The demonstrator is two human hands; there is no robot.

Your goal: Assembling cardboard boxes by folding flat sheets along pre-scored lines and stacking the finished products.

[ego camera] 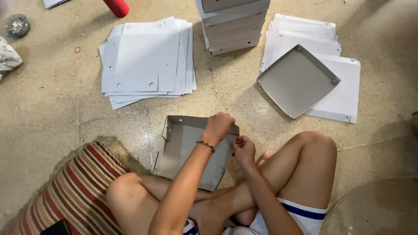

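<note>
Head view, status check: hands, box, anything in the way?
Left hand gripping grey box tray at far corner. Right hand pinching near edge. Nothing blocking; flat sheets lie apart.

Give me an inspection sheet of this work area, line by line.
Surface: speckled concrete floor, with the person sitting cross-legged on it.
Job's things: half-folded grey cardboard box in front of the legs; finished tray on a flat stack of white sheets; second stack of flat sheets; tower of folded boxes.
Clutter: red rubber band, red cylinder, crumpled paper, striped cushion.
Hands: left hand grips the box's far right corner; right hand pinches the right wall.
Cables: nothing seen.
Surroundings: nothing seen beyond the floor.
</note>
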